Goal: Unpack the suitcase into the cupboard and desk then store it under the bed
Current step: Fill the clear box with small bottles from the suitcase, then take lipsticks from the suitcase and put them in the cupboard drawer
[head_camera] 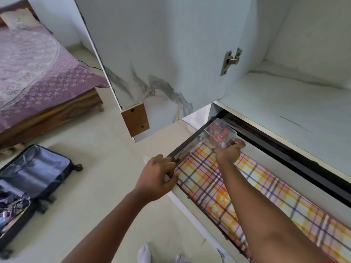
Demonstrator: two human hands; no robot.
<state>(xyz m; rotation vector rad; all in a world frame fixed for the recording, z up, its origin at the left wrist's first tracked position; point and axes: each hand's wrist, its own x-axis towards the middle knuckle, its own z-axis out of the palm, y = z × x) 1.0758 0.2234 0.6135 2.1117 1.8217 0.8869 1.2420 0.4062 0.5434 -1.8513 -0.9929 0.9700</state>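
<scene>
Over the drawer's far left corner, the right hand (227,151) is holding one clear box (220,134) of coloured beads from below, fingers curled round its base, the plaid-lined drawer (247,196) lying directly beneath and running long toward the right. One left hand (159,177) is gripping the drawer's front edge. One open suitcase (28,186) is lying on the floor, well apart.
</scene>
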